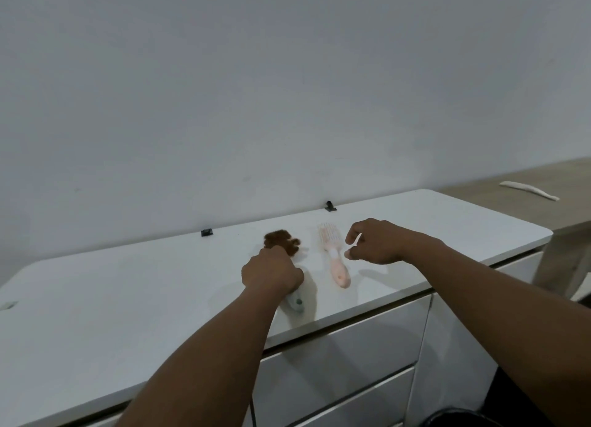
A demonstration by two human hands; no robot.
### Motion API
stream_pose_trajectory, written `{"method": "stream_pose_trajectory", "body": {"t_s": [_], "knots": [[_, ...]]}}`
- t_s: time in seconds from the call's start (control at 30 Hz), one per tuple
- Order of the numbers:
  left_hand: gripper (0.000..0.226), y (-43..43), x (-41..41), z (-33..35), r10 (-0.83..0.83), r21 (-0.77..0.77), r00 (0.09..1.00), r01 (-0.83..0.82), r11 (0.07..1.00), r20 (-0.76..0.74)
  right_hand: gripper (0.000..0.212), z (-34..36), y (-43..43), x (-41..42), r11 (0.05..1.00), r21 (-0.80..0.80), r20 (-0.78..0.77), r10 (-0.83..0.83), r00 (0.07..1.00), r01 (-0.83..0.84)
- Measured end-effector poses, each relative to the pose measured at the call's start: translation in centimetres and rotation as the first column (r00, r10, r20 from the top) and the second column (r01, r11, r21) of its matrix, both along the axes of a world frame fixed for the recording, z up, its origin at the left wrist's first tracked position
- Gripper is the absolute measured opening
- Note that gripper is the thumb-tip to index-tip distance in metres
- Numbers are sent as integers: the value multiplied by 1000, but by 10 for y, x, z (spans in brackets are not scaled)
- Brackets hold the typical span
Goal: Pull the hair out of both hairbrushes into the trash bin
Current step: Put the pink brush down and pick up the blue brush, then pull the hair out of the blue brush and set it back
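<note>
Mid-frame, our left hand (271,274) grips a hair-clogged brush (295,303); our right hand (375,243) hovers, loosely curled, perhaps empty, beside the pink brush (335,260).

Blue-grey hairbrush (295,303) mostly under the left hand (271,274); dark bin (460,418) edge-cropped.

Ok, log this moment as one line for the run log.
left hand on grey brush handle, hair still in it | right hand hovering, empty | pink brush on counter
</note>
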State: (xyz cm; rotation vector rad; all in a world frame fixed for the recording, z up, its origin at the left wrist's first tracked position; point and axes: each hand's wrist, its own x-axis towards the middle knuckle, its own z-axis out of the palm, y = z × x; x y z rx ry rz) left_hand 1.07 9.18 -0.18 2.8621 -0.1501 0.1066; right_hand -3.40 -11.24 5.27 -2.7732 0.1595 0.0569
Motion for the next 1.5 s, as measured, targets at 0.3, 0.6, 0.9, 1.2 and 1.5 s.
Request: {"method": "stream_pose_trajectory", "body": {"t_s": [0.3,0.6,0.9,1.2,1.5], "knots": [[25,3,-9,6,36,-186,988,-7,982,152,37,12,-1,-15,1000,4,18,-29,999,29],[34,-55,-42,40,-124,-297,946,216,930,300,47,45,-33,-68,996,6,154,-90,984,90],[34,-164,-106,31,-413,-208,829,510,835,377,84,44,-105,-139,892,335,254,-397,882,305],[33,-243,-156,-59,-613,-286,736,677,678,287,37,-56,-182,-186,590,707,132,-652,746,391],[26,-270,-162,-236,-730,-415,681,652,635,-48,29,-245,-209,-201,139,869,-270,-672,690,475]]}}
